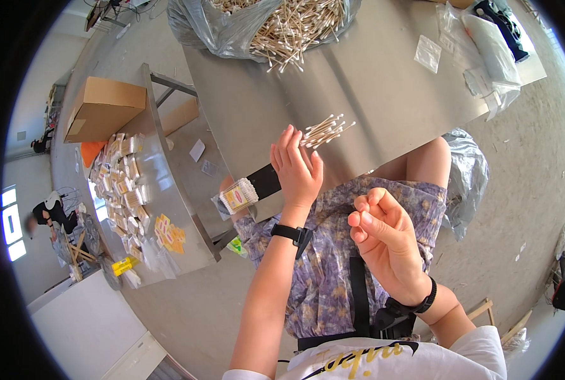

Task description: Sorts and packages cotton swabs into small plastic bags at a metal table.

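Note:
A small loose bunch of wooden-stick cotton swabs (326, 131) lies on the metal table (251, 95). My left hand (298, 168) rests beside its left end, fingers stretched out and fingertips at or very near the sticks. In front of my lap hovers my right hand (390, 244), closed, with thumb and fingertips pinched together; anything between them is too small to make out. Left of my left hand, a clear packet of cotton swabs (238, 195) with a printed label sits at the end of a flat black piece (264, 182) by the table edge.
A grey plastic bag (222, 31) heaped with loose swabs stands at the table's far side. On a second table at left are many filled packets (121, 183), yellow-orange labels (169, 233) and a cardboard box (108, 107). Clear plastic bags (491, 50) lie at far right.

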{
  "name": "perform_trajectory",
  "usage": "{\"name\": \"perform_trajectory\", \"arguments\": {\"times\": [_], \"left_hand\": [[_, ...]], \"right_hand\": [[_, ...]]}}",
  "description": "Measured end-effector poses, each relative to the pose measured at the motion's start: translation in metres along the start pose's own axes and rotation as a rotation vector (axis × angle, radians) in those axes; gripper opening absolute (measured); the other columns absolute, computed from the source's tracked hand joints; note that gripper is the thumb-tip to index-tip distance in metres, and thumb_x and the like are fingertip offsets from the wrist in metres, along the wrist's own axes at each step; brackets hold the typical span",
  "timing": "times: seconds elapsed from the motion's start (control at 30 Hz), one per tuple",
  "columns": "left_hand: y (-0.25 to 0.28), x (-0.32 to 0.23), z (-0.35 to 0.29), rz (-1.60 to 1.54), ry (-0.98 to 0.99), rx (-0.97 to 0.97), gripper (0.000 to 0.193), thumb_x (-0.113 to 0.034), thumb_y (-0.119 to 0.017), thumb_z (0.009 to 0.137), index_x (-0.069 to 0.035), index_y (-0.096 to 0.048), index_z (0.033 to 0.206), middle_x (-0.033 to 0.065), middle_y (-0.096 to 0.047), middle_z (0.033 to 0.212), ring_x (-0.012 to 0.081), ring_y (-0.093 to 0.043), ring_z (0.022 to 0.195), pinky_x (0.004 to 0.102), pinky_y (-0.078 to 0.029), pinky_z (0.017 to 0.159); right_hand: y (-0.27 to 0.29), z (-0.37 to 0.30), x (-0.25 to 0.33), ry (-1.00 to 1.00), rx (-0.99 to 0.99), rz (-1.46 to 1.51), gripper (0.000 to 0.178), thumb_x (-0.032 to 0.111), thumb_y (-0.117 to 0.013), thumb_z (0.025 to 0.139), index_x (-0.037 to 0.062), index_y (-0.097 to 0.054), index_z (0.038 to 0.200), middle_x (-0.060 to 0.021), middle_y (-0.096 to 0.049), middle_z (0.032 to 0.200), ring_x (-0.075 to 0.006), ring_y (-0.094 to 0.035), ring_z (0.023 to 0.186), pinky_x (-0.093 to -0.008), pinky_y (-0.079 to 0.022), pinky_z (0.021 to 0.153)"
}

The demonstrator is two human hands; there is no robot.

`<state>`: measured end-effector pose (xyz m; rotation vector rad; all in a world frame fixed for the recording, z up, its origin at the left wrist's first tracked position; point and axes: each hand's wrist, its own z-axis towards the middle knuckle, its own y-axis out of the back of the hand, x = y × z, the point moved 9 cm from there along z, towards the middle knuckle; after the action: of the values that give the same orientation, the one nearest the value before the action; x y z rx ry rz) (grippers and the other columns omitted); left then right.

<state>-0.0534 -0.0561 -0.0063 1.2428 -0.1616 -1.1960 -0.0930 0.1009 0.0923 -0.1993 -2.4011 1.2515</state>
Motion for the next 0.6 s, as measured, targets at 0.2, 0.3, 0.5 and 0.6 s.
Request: {"name": "perform_trajectory", "arguments": {"times": [0.2, 0.3, 0.5, 0.6], "left_hand": [[0.0, 0.002, -0.001, 0.006, 0.001, 0.001, 0.05, -0.02, -0.058, 0.09, -0.003, -0.046, 0.136, 0.0168, -0.048, 0.144, 0.0346, -0.047, 0.133, 0.0558, -0.029, 0.114], [-0.001, 0.004, -0.003, 0.018, -0.007, -0.012, 0.05, -0.02, -0.058, 0.09, -0.003, -0.046, 0.136, 0.0166, -0.048, 0.144, 0.0343, -0.047, 0.133, 0.0555, -0.029, 0.114], [0.001, 0.005, -0.002, 0.03, -0.005, -0.022, 0.049, -0.019, -0.058, 0.09, -0.004, -0.047, 0.135, 0.0164, -0.048, 0.144, 0.0343, -0.047, 0.132, 0.055, -0.029, 0.114], [-0.001, 0.005, -0.001, 0.017, -0.008, -0.019, 0.049, -0.018, -0.058, 0.089, -0.003, -0.047, 0.135, 0.0164, -0.048, 0.143, 0.0343, -0.047, 0.132, 0.0553, -0.029, 0.114]], "right_hand": [[-0.002, -0.001, -0.003, -0.003, -0.008, 0.008, 0.024, -0.004, -0.067, 0.092, 0.0068, -0.051, 0.106, -0.0053, -0.058, 0.104, -0.02, -0.068, 0.096, -0.0266, -0.054, 0.076], [-0.029, -0.02, 0.011, 0.175, 0.219, -0.055, 0.04, -0.013, -0.074, 0.081, 0.0061, -0.048, 0.105, -0.0115, -0.053, 0.109, -0.0219, -0.067, 0.089, -0.0301, -0.056, 0.074], [-0.096, -0.099, 0.052, 0.438, 0.63, -0.015, 0.023, -0.008, -0.062, 0.091, 0.0042, -0.044, 0.1, -0.0148, -0.056, 0.096, -0.0299, -0.067, 0.068, -0.0378, -0.057, 0.058], [-0.103, -0.103, 0.052, 0.489, 0.6, 0.048, 0.005, 0.003, -0.054, 0.1, 0.0037, -0.05, 0.099, -0.015, -0.059, 0.096, -0.0277, -0.067, 0.076, -0.0345, -0.06, 0.068]]}}
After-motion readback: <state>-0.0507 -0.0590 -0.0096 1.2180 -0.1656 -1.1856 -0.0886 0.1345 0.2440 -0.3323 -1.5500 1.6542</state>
